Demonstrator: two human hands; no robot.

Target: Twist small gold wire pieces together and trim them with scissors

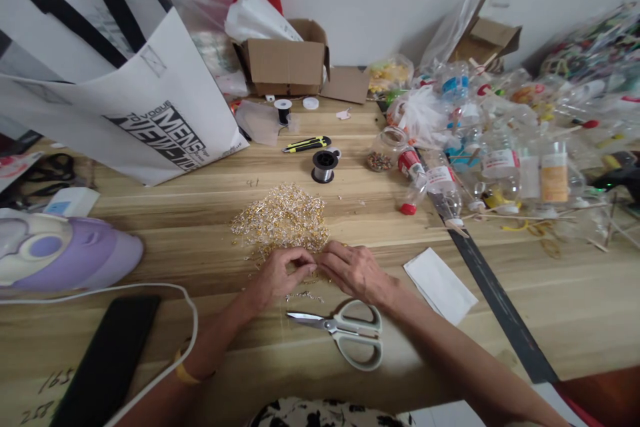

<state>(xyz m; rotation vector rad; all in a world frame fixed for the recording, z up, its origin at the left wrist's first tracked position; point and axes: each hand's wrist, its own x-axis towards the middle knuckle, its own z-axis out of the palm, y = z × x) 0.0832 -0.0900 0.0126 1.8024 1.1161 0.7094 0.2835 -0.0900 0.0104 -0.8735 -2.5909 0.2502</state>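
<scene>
My left hand (286,275) and my right hand (356,269) meet fingertip to fingertip over the wooden table. Thumb and fingers are pinched together on each; whatever lies between them is too small to make out. Just beyond them spreads a pile of small gold and silver beads or findings (283,217). A short silver strand (306,295) of the same sort of pieces lies below my fingers. Nearer to me rest scissors (336,328) with pale handles, their blades pointing left. A black spool of silver wire (325,165) stands behind the pile.
Behind the spool lies a yellow and black utility knife (307,144). Plastic bottles (500,163) crowd the right side. At left are a white shopping bag (165,93), a purple and white iron (75,250), a white cable (194,320) and a black phone (107,360). Folded paper (440,285) lies right.
</scene>
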